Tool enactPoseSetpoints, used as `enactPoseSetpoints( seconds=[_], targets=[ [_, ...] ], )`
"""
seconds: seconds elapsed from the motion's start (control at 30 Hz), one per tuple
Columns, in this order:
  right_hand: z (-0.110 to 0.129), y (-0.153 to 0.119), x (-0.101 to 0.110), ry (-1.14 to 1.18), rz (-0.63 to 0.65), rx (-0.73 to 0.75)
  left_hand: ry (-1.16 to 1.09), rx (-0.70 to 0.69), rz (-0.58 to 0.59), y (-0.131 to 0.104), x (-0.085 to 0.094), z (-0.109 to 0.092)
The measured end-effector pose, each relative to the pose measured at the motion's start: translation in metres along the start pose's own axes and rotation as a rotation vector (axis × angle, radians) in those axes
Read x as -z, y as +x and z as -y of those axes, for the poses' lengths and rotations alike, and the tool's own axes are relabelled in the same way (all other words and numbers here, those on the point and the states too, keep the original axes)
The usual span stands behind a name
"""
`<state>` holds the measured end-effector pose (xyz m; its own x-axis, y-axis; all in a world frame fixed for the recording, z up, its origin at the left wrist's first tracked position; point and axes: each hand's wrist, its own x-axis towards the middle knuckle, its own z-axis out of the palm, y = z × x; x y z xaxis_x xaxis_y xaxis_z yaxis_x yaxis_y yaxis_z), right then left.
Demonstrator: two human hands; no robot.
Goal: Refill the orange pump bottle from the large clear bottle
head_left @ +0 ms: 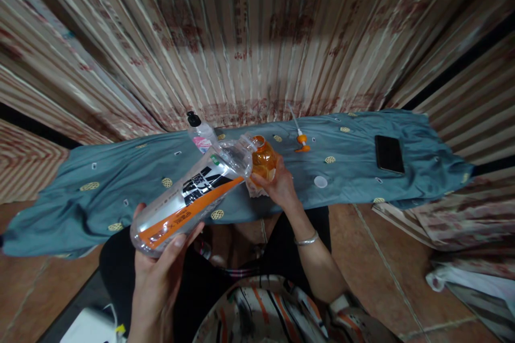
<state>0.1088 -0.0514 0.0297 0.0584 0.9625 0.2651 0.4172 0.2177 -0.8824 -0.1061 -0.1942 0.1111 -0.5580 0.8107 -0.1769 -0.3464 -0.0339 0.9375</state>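
My left hand [167,257] is wrapped round the base of a large clear bottle [189,193] with a silver and orange label. The bottle lies tilted, its neck pointing up and right at the mouth of a smaller orange bottle [263,158]. Around that orange bottle my right hand [279,185] is closed. Whether liquid passes between the two mouths is too small to tell. Something pale and crumpled [256,189] shows under the orange bottle. An orange pump top [301,140] with a long white tube lies to its right, and a round white disc [321,181] lies nearer me.
Behind the large bottle stands a clear bottle [201,134] with a black pump. A black phone-like slab [389,154] rests at the right of the green cloth-covered table [350,161]. Striped curtains [249,37] hang close behind. At lower left is a white box [90,327].
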Motion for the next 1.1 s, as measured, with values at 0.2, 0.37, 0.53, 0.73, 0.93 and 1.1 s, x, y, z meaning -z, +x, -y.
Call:
enactPoseSetpoints(
  seconds=[0.2, 0.37, 0.53, 0.73, 0.93, 1.1],
  targets=[
    [0.0004, 0.0001, 0.0007, 0.014, 0.004, 0.001, -0.005, -0.007, 0.003, 0.0005, 0.0000, 0.0008],
    [0.0018, 0.0003, 0.0009, 0.001, 0.007, -0.010, 0.019, -0.005, 0.004, -0.0019, -0.0019, -0.0017],
    [0.0016, 0.0001, 0.0000, 0.014, -0.006, -0.004, 0.023, -0.005, -0.004, -0.0024, -0.0028, -0.0029],
    [-0.0002, 0.0002, -0.0004, 0.016, -0.004, 0.013, 0.012, -0.019, -0.011, -0.0015, -0.0026, -0.0024],
    [0.0012, 0.0011, 0.0000, 0.012, -0.004, -0.004, -0.004, -0.035, -0.008, -0.0007, -0.0031, -0.0020],
    [0.0027, 0.0016, 0.0003, 0.005, 0.008, -0.028, -0.011, -0.032, -0.003, 0.0003, -0.0039, -0.0024]
  ],
)
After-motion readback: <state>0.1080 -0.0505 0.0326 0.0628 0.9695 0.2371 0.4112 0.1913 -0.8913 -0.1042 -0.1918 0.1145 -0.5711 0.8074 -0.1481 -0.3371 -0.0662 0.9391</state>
